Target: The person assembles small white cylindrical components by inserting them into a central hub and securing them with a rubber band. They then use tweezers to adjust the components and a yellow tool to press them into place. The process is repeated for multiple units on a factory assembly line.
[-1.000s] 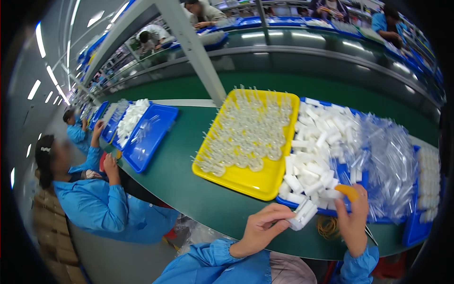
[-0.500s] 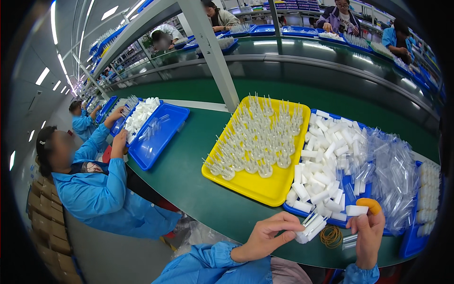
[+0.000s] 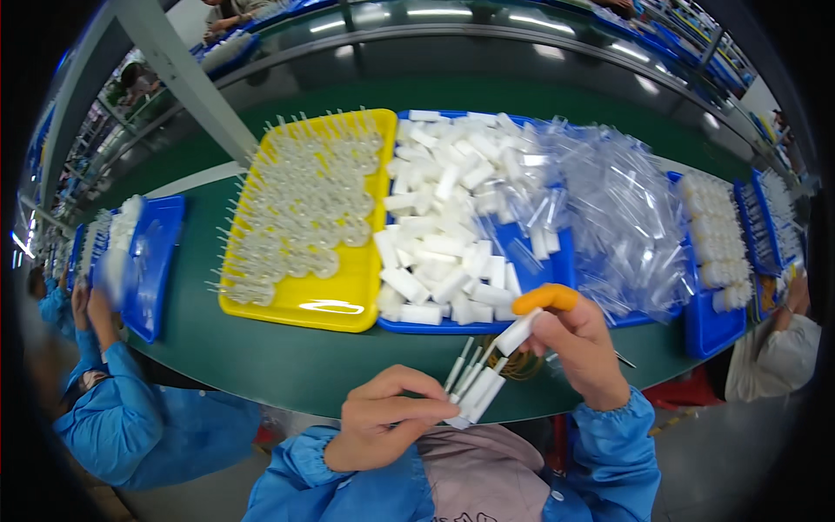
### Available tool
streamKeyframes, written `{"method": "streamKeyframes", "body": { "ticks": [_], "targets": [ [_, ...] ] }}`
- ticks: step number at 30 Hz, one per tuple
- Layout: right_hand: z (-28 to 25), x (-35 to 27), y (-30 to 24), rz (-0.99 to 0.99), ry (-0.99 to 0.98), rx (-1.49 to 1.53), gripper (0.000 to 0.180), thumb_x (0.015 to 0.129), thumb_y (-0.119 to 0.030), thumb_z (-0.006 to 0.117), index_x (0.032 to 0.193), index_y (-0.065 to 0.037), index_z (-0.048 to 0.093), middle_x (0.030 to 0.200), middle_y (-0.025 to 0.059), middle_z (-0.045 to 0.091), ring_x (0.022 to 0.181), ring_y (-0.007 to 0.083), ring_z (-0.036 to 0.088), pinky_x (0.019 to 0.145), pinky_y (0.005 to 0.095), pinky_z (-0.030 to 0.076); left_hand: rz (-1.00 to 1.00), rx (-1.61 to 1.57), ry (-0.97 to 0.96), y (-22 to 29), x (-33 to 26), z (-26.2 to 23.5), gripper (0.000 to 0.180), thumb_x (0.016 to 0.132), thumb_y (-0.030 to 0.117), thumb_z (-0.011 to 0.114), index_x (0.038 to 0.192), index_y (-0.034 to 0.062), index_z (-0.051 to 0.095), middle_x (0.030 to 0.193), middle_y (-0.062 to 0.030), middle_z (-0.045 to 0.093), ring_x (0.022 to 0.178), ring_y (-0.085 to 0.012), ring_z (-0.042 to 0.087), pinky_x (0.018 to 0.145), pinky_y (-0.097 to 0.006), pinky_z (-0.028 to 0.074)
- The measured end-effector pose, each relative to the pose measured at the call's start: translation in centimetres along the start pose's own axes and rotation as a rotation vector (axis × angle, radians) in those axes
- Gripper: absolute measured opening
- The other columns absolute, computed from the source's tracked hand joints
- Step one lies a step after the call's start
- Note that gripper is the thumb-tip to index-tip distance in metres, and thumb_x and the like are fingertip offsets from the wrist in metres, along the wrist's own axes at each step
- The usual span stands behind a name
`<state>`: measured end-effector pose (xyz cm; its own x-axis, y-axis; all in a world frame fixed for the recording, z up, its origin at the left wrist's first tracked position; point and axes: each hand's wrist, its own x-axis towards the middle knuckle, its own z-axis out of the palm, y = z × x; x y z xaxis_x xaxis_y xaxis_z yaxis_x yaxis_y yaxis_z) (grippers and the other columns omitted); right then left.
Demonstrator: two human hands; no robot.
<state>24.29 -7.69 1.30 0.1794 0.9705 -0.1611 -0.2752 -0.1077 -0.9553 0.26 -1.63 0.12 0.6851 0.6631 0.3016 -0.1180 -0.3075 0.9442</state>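
My left hand (image 3: 391, 416) pinches the lower end of a small cluster of thin rods (image 3: 465, 370) whose base is mostly hidden by my fingers. White foam blocks (image 3: 483, 393) sit around some of these rods, while others stand bare. Between thumb and forefinger, my right hand (image 3: 584, 352) holds another white foam block (image 3: 518, 333), its lower end beside the rod tips; whether it touches one I cannot tell. An orange finger cot (image 3: 546, 298) covers that forefinger. Tan rubber bands (image 3: 522, 364) lie on the table behind, partly hidden.
A yellow tray (image 3: 352, 315) holds rows of clear pronged pieces. Right of it, a blue tray (image 3: 452, 328) carries loose white foam blocks and clear plastic tubes (image 3: 622, 217). Another blue tray (image 3: 718, 335) has rows of whitish pieces. Co-workers sit at both sides of the green table (image 3: 287, 370).
My view has turned to the right. My right hand has brought its foam block over to the rod tips in my left hand, and the cluster now tilts upward to the right.
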Motion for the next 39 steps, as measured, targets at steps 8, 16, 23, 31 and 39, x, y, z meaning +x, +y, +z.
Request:
{"method": "streamKeyframes", "body": {
  "ticks": [8, 16, 23, 31, 39],
  "targets": [
    [-0.7, -0.4, 0.6, -0.062, 0.053, -0.054, 0.023, 0.094, -0.019, 0.055, 0.105, 0.0, 0.061, 0.082, -0.0001, 0.057, 0.074, 0.0062, 0.051, 0.07, 0.0194, 0.042, 0.092, 0.12, -0.054, -0.4, 0.4, 1.0, 0.032, 0.065, -0.007, 0.067, 0.094, 0.0057, 0.073, 0.091, -0.0075, 0.064, 0.079, -0.02, 0.06, 0.068, -0.028, 0.047],
    [-0.9, -0.4, 0.9, -0.026, 0.067, -0.003, 0.02, 0.092, -0.016, 0.057, 0.105, 0.0, 0.061, 0.093, 0.0034, 0.061, 0.085, 0.0075, 0.055, 0.079, 0.0217, 0.044, 0.108, 0.144, -0.092, -0.4, 0.6, 0.9, 0.036, 0.062, -0.008, 0.066, 0.094, 0.0063, 0.073, 0.092, -0.0076, 0.064, 0.079, -0.0209, 0.061, 0.068, -0.029, 0.047],
    [-1.0, -0.3, 1.1, -0.02, 0.106, 0.037, 0.018, 0.09, -0.013, 0.06, 0.104, -0.001, 0.06, 0.093, 0.0036, 0.061, 0.087, 0.0083, 0.056, 0.08, 0.0224, 0.044, 0.111, 0.159, -0.115, -0.5, 0.6, 0.9, 0.037, 0.061, -0.007, 0.065, 0.094, 0.007, 0.073, 0.092, -0.0072, 0.064, 0.079, -0.0211, 0.061, 0.068, -0.029, 0.047],
    [-0.7, -0.3, 1.2, 0.019, 0.072, 0.052, 0.015, 0.087, -0.009, 0.062, 0.099, -0.002, 0.06, 0.093, 0.0036, 0.06, 0.088, 0.0088, 0.055, 0.08, 0.0235, 0.044, 0.137, 0.192, -0.087, -0.5, 0.6, 1.1, 0.038, 0.06, -0.007, 0.065, 0.094, 0.0071, 0.073, 0.091, -0.0076, 0.065, 0.079, -0.0215, 0.061, 0.067, -0.03, 0.047],
    [2.2, -2.0, 2.2, -0.097, 0.016, -0.116, 0.014, 0.083, -0.011, 0.069, 0.092, -0.002, 0.063, 0.085, 0.0012, 0.061, 0.078, 0.0083, 0.054, 0.069, 0.0226, 0.043, 0.123, 0.227, 0.135, -1.0, -0.7, 2.7, 0.029, 0.071, -0.004, 0.07, 0.098, 0.0058, 0.069, 0.093, -0.0094, 0.06, 0.082, -0.0201, 0.061, 0.071, -0.028, 0.05]
  ]
}}
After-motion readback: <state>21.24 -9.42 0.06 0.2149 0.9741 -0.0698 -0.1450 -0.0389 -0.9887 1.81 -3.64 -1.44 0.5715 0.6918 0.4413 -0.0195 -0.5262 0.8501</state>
